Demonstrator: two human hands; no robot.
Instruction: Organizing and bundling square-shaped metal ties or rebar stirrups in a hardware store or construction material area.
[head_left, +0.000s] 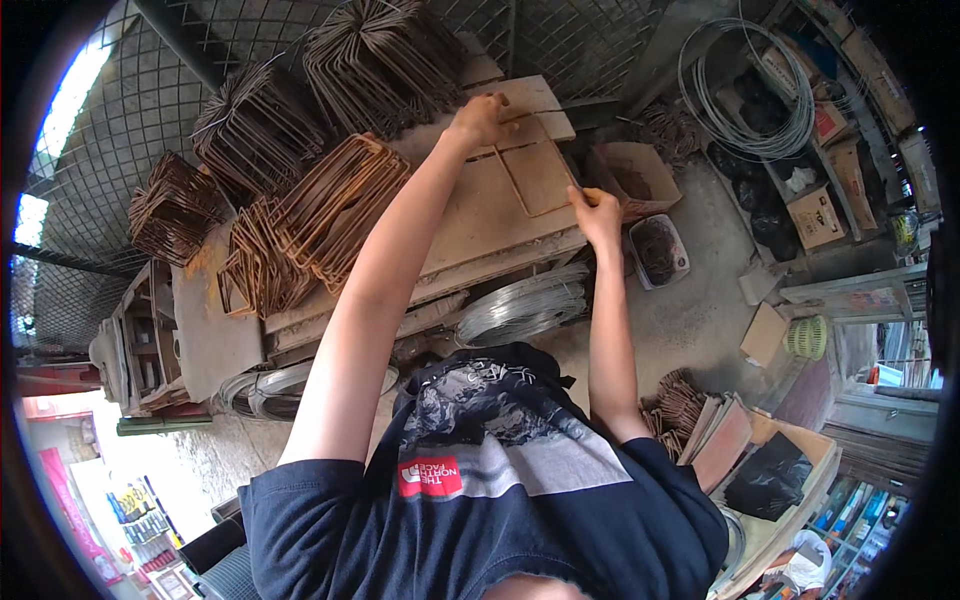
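A thin, rust-brown rectangular steel stirrup (513, 182) lies at a slant over the wooden bench top (463, 222). At its far left corner is my left hand (483, 120), its fingers curled on the bar; the fingertips are partly hidden. My right hand (598, 213) pinches the stirrup's right side close to its near corner, thumb and forefinger together. Left of my left forearm, a pile of orange-rusted stirrups (340, 205) leans on the bench, beside more tangled rusty ones (262, 258).
Darker stirrup bundles (380, 60) stand along the mesh wall (560, 45). Wire coils (525, 305) lie beneath the bench's near edge. Right of the bench are a cardboard box (640, 165) and a white bucket (660, 252). A large wire coil (750, 90) hangs at far right.
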